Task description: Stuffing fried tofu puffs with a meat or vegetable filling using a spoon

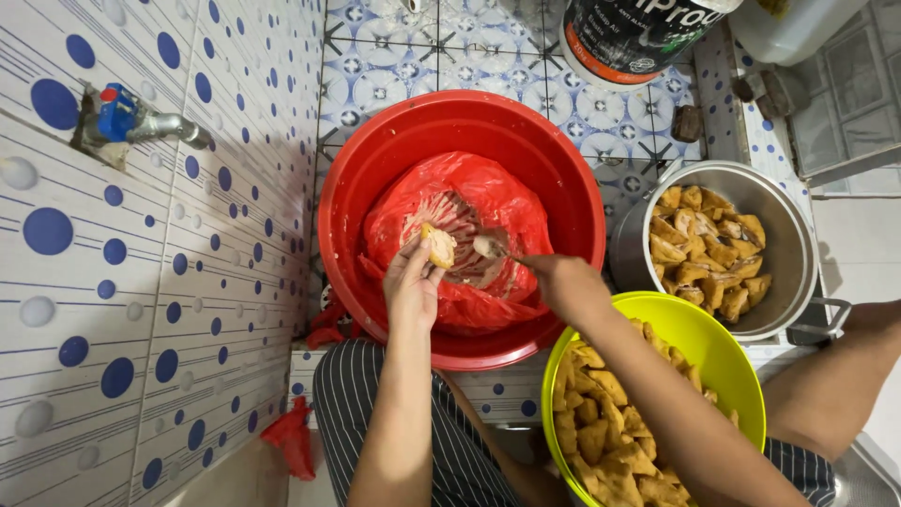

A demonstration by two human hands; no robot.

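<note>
My left hand (413,280) holds a golden fried tofu piece (439,247) over a red plastic bag (497,202) that lines a big red basin (375,150). My right hand (563,284) grips a spoon (490,247) whose bowl carries pale filling, right beside the tofu piece. More pale filling lies inside the bag below the spoon. Both hands hover above the basin's middle.
A yellow-green bowl (713,343) of fried tofu pieces sits under my right forearm. A metal pot (784,221) with more tofu stands at the right. A tap (141,120) juts from the dotted tile wall on the left. A black-and-white bucket (638,38) stands beyond the basin.
</note>
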